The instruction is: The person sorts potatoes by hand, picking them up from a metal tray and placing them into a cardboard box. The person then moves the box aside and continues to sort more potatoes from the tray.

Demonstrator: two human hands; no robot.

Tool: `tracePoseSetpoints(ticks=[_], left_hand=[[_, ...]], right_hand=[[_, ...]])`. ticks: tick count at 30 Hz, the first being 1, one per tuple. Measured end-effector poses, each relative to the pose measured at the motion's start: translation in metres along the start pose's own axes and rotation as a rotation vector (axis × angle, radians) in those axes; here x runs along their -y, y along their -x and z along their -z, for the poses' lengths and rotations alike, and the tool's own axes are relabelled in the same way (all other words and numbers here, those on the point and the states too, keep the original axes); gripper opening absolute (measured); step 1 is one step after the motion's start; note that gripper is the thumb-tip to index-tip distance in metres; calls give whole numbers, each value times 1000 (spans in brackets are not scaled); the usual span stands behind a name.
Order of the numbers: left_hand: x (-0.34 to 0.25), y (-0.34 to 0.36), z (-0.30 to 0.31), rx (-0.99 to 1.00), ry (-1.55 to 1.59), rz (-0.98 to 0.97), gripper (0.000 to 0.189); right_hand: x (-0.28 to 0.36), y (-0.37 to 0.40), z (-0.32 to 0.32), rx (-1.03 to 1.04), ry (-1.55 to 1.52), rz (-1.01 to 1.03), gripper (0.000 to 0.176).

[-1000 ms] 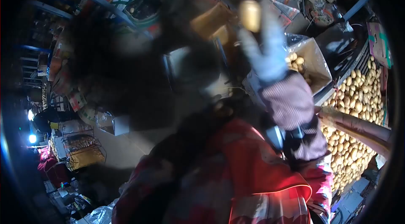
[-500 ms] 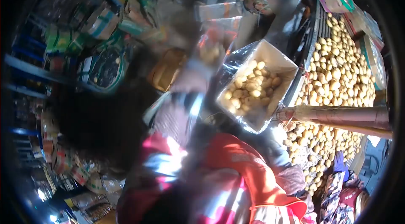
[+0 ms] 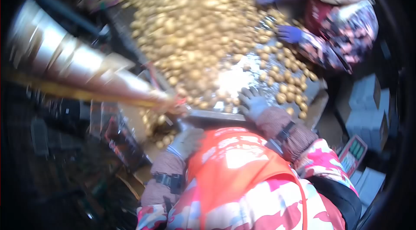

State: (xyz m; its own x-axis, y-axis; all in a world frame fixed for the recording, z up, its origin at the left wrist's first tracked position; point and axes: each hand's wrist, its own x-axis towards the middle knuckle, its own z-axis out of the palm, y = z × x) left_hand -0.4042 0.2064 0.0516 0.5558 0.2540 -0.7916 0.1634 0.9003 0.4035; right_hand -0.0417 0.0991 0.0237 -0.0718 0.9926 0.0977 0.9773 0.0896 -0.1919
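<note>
My right hand (image 3: pixel 253 103), in a grey glove, lies at the near edge of the sorting table (image 3: pixel 212 116) with its fingers spread. It holds nothing; small potatoes (image 3: pixel 186 35) lie ahead of it in a thick heap. My left hand (image 3: pixel 187 142), also gloved in grey, is low beside my red apron (image 3: pixel 234 160). It is nearest to a lined box (image 3: pixel 130 119) with potatoes inside; its fingers are blurred, so their grip does not show.
A thick wrapped post (image 3: pixel 86 67) slants across the left. Opposite, at the upper right, a co-worker in purple gloves (image 3: pixel 289 34) reaches over the potatoes. White boxes (image 3: pixel 366 108) and a tray of green items (image 3: pixel 353 154) stand at the right.
My view has swung towards the table, so the heap now lies ahead and the potato box sits at my left. Both my hands now show near the table's edge.
</note>
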Motion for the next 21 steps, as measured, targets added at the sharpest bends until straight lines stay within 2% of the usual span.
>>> tracePoseSetpoints(ticks=[1, 3, 5, 6, 8, 11, 12, 13, 15, 17, 19, 21], left_hand=[[10, -24, -30, 43, -25, -41, 49], [16, -50, -68, 98, -22, -110, 55], [4, -84, -95, 35, -49, -94, 54], [-2, -102, -107, -2, -52, -87, 53], [-1, -145, -106, -23, 24, -114, 52], [-3, -165, -118, -176, -11, -141, 49], [-7, -166, -119, -251, -43, -149, 47], [-9, -176, -114, -251, 51, -111, 46], [-2, -199, -99, -248, 258, -36, 43], [-7, -193, -111, -278, 145, -11, 42], [-12, -187, -123, -336, -2, -64, 42], [-13, -175, -147, -387, -171, -213, 43]], right_hand=[[-10, 16, 1, -182, 115, 148, 43], [-36, 30, -43, -276, 190, -131, 40], [-62, 58, -61, -245, 184, -292, 37], [-67, 69, -27, -159, 134, -314, 37], [-85, 99, -16, -131, 118, -341, 37], [-135, 147, -36, -335, 235, -350, 36], [-142, 160, -36, -341, 267, -412, 33], [-147, 167, -29, -347, 297, -471, 31], [-190, 139, 5, 382, 46, -998, 35], [-241, 148, 2, 32, -60, -1104, 44], [-317, 165, -66, -144, 151, -964, 53], [-297, 139, -73, -11, 192, -923, 57]])
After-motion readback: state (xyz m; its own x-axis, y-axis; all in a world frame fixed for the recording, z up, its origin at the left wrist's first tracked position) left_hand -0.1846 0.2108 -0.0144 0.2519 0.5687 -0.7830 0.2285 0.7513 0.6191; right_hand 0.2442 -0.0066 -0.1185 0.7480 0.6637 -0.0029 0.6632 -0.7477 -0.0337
